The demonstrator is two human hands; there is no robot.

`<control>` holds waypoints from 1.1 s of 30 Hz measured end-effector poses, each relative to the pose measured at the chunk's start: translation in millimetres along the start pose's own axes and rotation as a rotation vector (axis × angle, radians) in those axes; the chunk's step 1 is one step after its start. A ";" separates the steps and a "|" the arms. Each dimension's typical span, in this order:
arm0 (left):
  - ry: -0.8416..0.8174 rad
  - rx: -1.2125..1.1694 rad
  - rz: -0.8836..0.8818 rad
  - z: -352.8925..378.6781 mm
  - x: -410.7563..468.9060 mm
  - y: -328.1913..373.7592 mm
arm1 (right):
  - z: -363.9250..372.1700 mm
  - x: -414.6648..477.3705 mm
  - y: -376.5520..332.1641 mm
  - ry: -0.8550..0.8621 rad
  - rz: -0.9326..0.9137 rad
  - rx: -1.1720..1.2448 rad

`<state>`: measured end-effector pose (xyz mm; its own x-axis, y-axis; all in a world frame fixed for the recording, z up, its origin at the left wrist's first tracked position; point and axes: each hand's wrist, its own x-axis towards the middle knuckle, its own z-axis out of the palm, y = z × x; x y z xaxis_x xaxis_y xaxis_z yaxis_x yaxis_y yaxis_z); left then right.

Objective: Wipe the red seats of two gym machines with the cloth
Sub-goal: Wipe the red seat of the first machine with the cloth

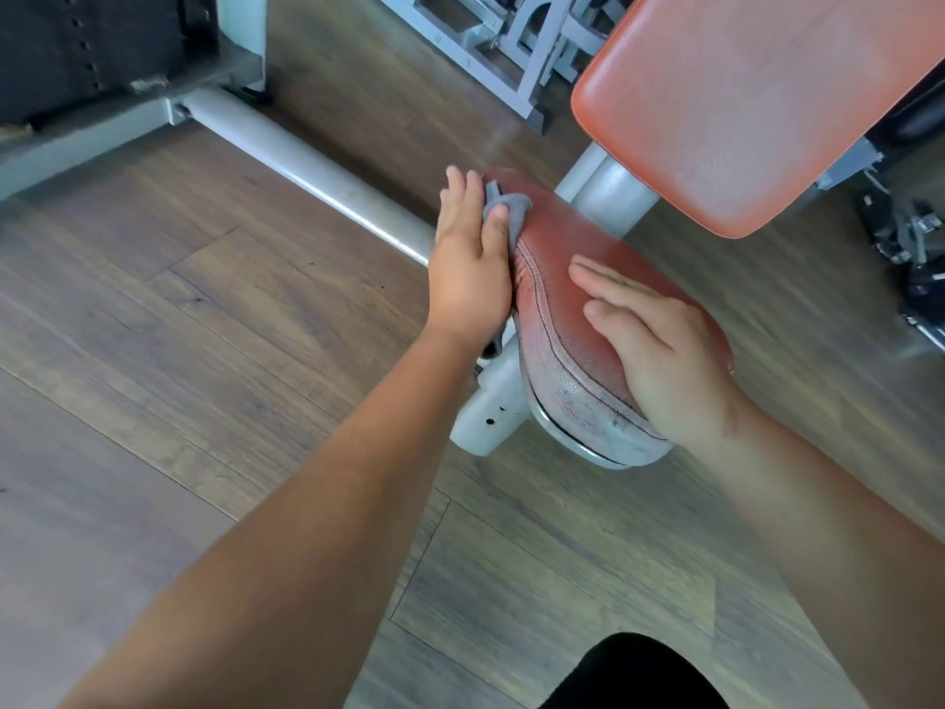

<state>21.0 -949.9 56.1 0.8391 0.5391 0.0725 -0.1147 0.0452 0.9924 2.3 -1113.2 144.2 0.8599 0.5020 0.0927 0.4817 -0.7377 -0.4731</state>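
Observation:
A worn red seat (567,294) sits on a grey metal post in the middle of the view, its near edge cracked and faded. My left hand (470,253) presses a small grey cloth (506,209) against the seat's left side near its far end, thumb on top of the cloth. On the seat's top, toward the near right, rests my right hand (659,350), flat with fingers together and holding nothing. Above the seat tilts a larger red back pad (757,104).
A grey frame tube (307,166) runs diagonally across the wooden floor (179,350) to the seat post. A black weight stack (87,48) stands at top left. More grey machine frames (516,43) fill the top centre. Dark metal parts (905,248) lie at right.

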 end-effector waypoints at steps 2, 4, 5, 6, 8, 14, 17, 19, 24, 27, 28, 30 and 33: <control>-0.002 -0.034 -0.034 1.2 -0.8 2.6 | 0.0 0.2 0.8 0.006 -0.002 0.000; -0.036 -0.100 -0.048 -0.3 -24.2 4.3 | 0.6 0.1 0.7 0.012 -0.010 0.002; -0.055 -0.154 -0.060 -2.3 -40.4 3.9 | 1.2 0.2 0.9 0.012 -0.015 0.002; -0.072 -0.213 -0.078 -3.9 -56.7 3.1 | 1.5 0.4 1.4 0.014 -0.019 0.002; -0.092 -0.300 -0.111 -5.3 -91.9 4.2 | 2.0 0.7 3.0 0.012 -0.020 -0.001; -0.073 -0.302 -0.097 -7.5 -100.8 8.1 | 1.7 0.4 2.0 0.010 -0.013 -0.026; 0.017 -0.289 -0.109 0.3 -120.7 16.6 | 2.4 1.3 1.6 0.006 -0.006 -0.021; 0.052 -0.249 -0.087 8.5 -151.7 29.0 | 1.8 2.7 1.9 0.010 -0.001 -0.023; 0.020 -0.233 -0.034 1.7 -126.4 18.2 | 3.1 3.5 3.6 0.022 -0.010 -0.006; -0.023 -0.186 -0.018 -1.8 -126.5 19.9 | 3.8 4.3 7.8 0.019 -0.018 0.014; -0.037 -0.171 -0.014 -3.2 -128.6 20.6 | 3.1 4.0 8.6 0.020 -0.020 0.019; -0.061 -0.133 -0.012 -10.4 -125.7 24.0 | 2.4 3.6 7.1 0.018 -0.024 0.011; -0.083 -0.040 -0.025 -27.1 -114.3 41.5 | -0.5 0.1 1.2 0.013 -0.020 -0.037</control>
<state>-94.2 -986.8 86.2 0.8829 0.4661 0.0575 -0.1130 0.0920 0.9893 3.0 -1114.2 144.2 0.8523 0.5108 0.1131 0.5041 -0.7439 -0.4387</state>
